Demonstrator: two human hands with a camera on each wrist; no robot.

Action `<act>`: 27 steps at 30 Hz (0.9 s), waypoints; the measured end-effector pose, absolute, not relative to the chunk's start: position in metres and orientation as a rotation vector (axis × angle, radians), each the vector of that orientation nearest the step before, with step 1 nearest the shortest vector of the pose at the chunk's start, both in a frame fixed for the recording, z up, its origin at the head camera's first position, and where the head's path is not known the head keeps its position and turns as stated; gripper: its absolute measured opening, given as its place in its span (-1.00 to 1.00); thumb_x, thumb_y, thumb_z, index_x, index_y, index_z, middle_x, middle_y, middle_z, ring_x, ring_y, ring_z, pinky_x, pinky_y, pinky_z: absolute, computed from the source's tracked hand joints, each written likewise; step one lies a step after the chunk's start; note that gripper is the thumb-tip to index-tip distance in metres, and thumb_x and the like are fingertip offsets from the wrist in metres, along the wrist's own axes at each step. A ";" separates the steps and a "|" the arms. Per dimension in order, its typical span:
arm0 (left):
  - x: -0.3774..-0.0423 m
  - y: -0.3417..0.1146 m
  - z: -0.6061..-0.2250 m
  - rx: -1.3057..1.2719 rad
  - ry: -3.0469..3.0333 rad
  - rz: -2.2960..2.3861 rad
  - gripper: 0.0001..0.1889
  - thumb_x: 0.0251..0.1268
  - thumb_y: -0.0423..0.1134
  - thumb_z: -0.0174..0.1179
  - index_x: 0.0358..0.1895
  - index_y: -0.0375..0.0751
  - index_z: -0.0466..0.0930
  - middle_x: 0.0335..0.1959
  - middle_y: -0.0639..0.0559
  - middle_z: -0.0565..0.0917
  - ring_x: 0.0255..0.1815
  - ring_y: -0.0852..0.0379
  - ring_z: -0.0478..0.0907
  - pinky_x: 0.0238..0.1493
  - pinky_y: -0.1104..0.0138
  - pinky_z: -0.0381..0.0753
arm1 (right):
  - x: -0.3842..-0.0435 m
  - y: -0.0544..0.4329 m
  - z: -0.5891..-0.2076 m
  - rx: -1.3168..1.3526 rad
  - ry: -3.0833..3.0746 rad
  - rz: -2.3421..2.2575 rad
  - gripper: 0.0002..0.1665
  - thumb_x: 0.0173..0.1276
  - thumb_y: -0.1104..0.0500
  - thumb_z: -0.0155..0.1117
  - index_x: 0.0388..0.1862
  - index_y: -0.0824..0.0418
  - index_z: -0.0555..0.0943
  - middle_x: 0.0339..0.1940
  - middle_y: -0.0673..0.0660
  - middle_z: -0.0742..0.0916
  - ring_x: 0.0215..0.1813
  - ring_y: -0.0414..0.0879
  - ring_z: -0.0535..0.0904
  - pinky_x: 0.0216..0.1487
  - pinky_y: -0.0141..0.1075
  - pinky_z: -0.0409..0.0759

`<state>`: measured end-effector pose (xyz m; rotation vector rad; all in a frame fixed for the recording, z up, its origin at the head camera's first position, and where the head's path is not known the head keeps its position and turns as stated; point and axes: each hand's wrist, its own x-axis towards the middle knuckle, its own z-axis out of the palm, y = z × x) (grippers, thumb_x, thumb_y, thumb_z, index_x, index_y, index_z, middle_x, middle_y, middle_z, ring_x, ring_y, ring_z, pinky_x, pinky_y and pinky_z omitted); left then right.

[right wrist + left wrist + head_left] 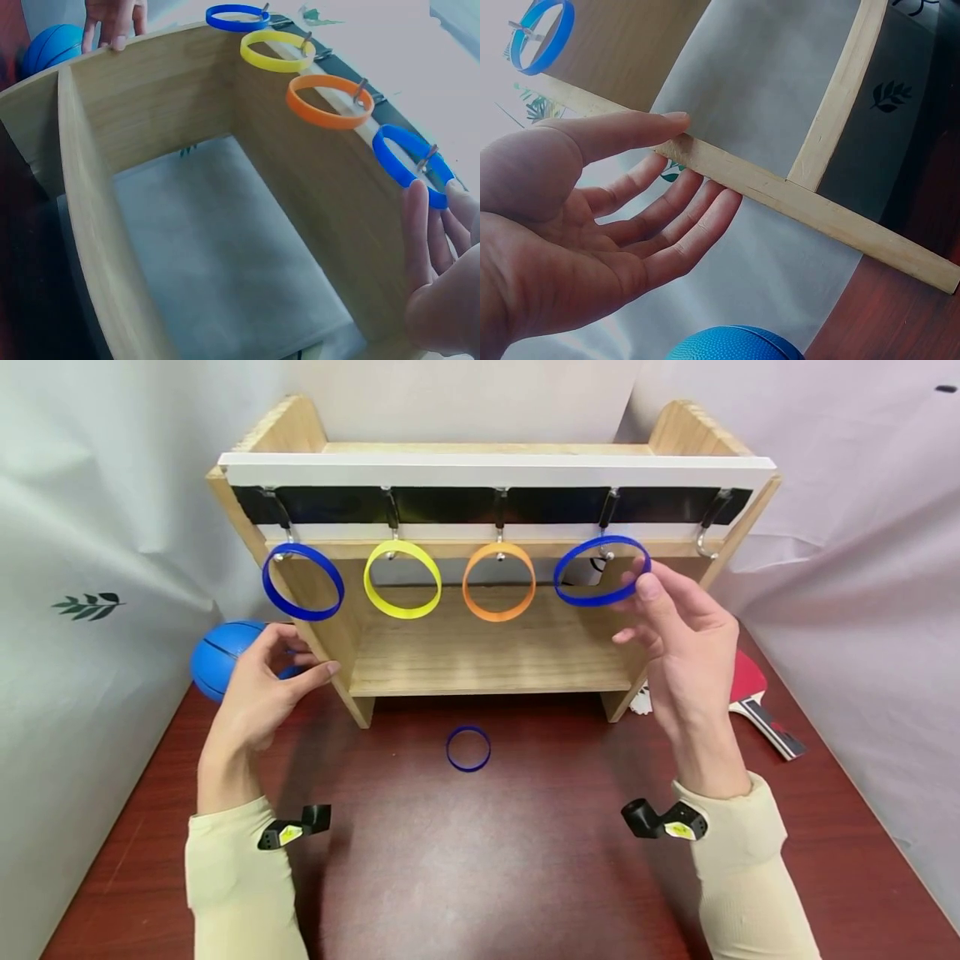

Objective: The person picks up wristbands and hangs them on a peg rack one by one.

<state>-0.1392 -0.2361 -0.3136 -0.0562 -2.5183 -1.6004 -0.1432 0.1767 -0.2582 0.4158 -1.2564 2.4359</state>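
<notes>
My right hand (686, 647) pinches the right rim of a blue ring (592, 601) between thumb and fingers. In the right wrist view this ring (393, 165) loops around its hook. An orange ring (501, 616), a yellow ring (407, 612) and another blue ring (303, 613) hang from the hooks to the left. Those hooks line the front of a wooden rack (487, 672). At the rack's left side, my left hand (258, 689) has its thumb and fingers on either side of the panel's edge (772, 186), gripping it.
One more blue ring (468, 769) lies on the dark red table (465, 852) before the rack. The rightmost hook (703, 545) holds no ring. A blue ball (217, 656) sits at the left, and a red table-tennis paddle (750, 681) lies at the right.
</notes>
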 end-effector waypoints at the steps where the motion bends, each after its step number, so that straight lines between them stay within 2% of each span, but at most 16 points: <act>1: -0.139 -0.236 -0.314 -0.055 -2.519 -1.602 -0.52 0.23 -0.18 0.38 0.15 -0.11 0.38 0.03 -0.04 0.46 0.06 0.06 0.47 -0.17 0.45 0.61 | -0.144 0.177 -0.259 0.417 -1.263 2.436 -0.64 0.28 0.43 0.33 0.03 0.56 0.58 -0.12 0.42 0.68 -0.28 0.12 0.66 -0.51 -0.26 0.64; 8: -0.138 -0.236 -0.313 -0.035 -2.533 -1.601 -0.51 0.23 -0.14 0.38 0.16 -0.09 0.38 0.03 -0.03 0.45 0.07 0.05 0.43 -0.17 0.42 0.62 | -0.146 0.178 -0.264 0.415 -1.300 2.424 -0.62 0.29 0.41 0.32 0.07 0.56 0.57 -0.12 0.41 0.68 -0.30 0.11 0.65 -0.54 -0.25 0.64; 15: -0.138 -0.236 -0.314 -0.025 -2.540 -1.600 -0.51 0.23 -0.14 0.38 0.15 -0.09 0.38 0.03 -0.04 0.46 0.08 0.05 0.43 -0.17 0.43 0.61 | -0.145 0.183 -0.278 0.323 -1.463 2.326 -0.57 0.37 0.22 0.32 0.10 0.50 0.57 -0.09 0.39 0.68 -0.31 0.15 0.67 -0.54 -0.28 0.63; 19: -0.138 -0.236 -0.313 -0.020 -2.541 -1.594 -0.50 0.22 -0.12 0.38 0.15 -0.09 0.37 0.03 -0.03 0.46 0.07 0.05 0.43 -0.18 0.43 0.61 | -0.143 0.183 -0.287 0.309 -1.518 2.305 -0.57 0.39 0.19 0.31 0.06 0.52 0.58 -0.08 0.38 0.69 -0.30 0.14 0.68 -0.52 -0.28 0.64; 22: -0.138 -0.237 -0.314 -0.019 -2.541 -1.590 -0.50 0.22 -0.12 0.39 0.15 -0.09 0.38 0.02 -0.04 0.46 0.06 0.05 0.43 -0.18 0.44 0.60 | -0.141 0.180 -0.295 0.320 -1.563 2.286 -0.62 0.40 0.20 0.30 -0.02 0.53 0.59 -0.15 0.37 0.71 -0.32 0.13 0.69 -0.52 -0.27 0.65; 27: -0.139 -0.237 -0.314 -0.019 -2.538 -1.586 -0.51 0.22 -0.13 0.39 0.14 -0.09 0.38 0.01 -0.05 0.47 0.05 0.04 0.42 -0.19 0.44 0.60 | -0.140 0.167 -0.315 0.341 -1.870 2.119 -0.67 0.44 0.16 0.26 -0.20 0.50 0.65 -0.39 0.31 0.74 -0.45 0.07 0.69 -0.58 -0.23 0.63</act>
